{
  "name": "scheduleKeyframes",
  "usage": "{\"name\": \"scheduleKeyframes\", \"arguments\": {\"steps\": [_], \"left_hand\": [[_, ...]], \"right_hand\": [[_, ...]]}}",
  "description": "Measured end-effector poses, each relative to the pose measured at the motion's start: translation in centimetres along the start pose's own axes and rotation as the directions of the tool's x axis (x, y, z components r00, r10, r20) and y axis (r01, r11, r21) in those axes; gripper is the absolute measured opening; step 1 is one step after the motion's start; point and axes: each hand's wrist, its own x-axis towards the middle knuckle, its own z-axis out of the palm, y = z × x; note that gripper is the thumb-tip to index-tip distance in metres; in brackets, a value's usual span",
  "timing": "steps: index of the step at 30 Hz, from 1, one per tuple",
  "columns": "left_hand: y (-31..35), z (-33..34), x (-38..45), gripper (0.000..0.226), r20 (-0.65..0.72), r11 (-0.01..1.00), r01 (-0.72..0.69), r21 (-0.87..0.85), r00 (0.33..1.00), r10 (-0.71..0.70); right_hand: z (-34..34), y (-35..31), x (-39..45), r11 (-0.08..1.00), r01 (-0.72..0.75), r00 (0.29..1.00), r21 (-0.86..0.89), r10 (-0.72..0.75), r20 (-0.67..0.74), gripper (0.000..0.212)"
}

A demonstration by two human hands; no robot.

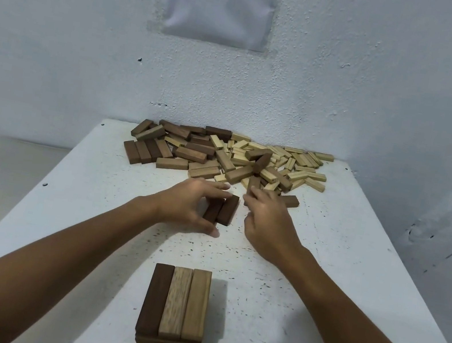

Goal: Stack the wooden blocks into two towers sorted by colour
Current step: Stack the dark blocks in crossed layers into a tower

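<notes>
Beneath your left hand, gripping two dark blocks, long axes point away; right hand pinches another block.

A white, speckled tabletop stands against a rough pale-blue plaster wall, where a creased white paper sheet hangs.

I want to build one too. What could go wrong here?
The short stacked tower of brown wooden blocks stands between both forearms, so pulling the arms back could knock it. The left hand grips two dark brown wooden blocks together; one might slip. The right hand reaches by the loose heap of dark and pale blocks and may scatter it.
</notes>
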Motion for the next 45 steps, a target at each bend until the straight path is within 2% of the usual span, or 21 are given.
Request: {"name": "scheduleKeyframes", "arguments": {"steps": [2,5,8,11,14,17,22,25,28,32,35,39,45], "left_hand": [[-0.1,0.1,0.2,0.084,0.012,1.0,-0.005,0.015,1.0,0.005],[0.0,0.2,0.2,0.071,-0.021,1.0,-0.023,-0.011,1.0,0.023],[0.3,0.1,-0.2,0.062,-0.053,0.998,-0.035,-0.044,0.998,0.033],[0.5,0.1,-0.8,0.064,-0.063,0.998,-0.042,-0.048,0.997,0.039],[0.5,0.1,-1.6,0.066,-0.064,0.998,-0.032,-0.054,0.998,0.028],[0.3,0.1,-2.2,0.066,-0.063,0.998,-0.017,-0.065,0.998,0.013],[0.1,0.3,-2.9,0.066,-0.087,0.994,0.014,-0.111,0.996,-0.023],[-0.4,0.4,-3.4,0.059,-0.128,0.993,0.024,-0.119,0.991,-0.04],[-0.7,0.3,-3.7,0.057,-0.186,0.986,0.036,-0.162,0.98,-0.066],[-0.8,0.1,-3.7,0.058,-0.202,0.977,0.039,-0.21,0.976,-0.082],[-0.4,0.5,-3.7,0.068,-0.189,0.969,0.038,-0.243,0.978,-0.085],[-0.3,0.4,-3.4,0.074,-0.173,0.963,0.051,-0.263,0.98,-0.099],[-0.5,-1.0,-2.4,0.093,0.015,0.97,0.073,-0.233,0.997,-0.071]], "right_hand": [[0.4,-0.1,-0.6,0.998,0.053,0.999,-0.028,-0.053,0.001,0.045],[0.8,-0.5,-1.6,0.988,0.153,0.984,-0.002,-0.152,-0.097,0.035],[0.5,-0.7,-2.4,0.972,0.204,0.977,0.118,-0.195,-0.087,0.03],[0.0,-0.1,-2.2,0.911,0.151,0.988,0.384,-0.141,-0.056,0.03],[-0.5,0.8,-1.5,0.868,0.006,0.998,0.497,-0.039,0.055,0.055],[-0.9,0.9,-0.9,0.883,-0.076,0.98,0.462,-0.019,0.198,0.067],[-0.7,-0.2,-0.1,0.849,-0.063,0.98,0.525,-0.046,0.193,0.06],[-0.7,-0.5,0.1,0.843,-0.068,0.981,0.533,-0.04,0.188,0.058],[-0.8,-1.0,0.0,0.867,-0.062,0.982,0.494,-0.036,0.187,0.053],[-1.0,-1.3,0.1,0.908,-0.012,0.973,0.419,-0.086,0.213,0.035],[-0.4,-1.5,0.1,0.937,0.034,0.985,0.348,-0.091,0.146,0.031],[0.1,-1.8,-0.1,0.933,0.029,0.996,0.359,-0.057,0.065,0.025],[0.7,-2.4,-0.6,0.92,0.015,1.0,0.392,-0.012,-0.011,0.02]]}}
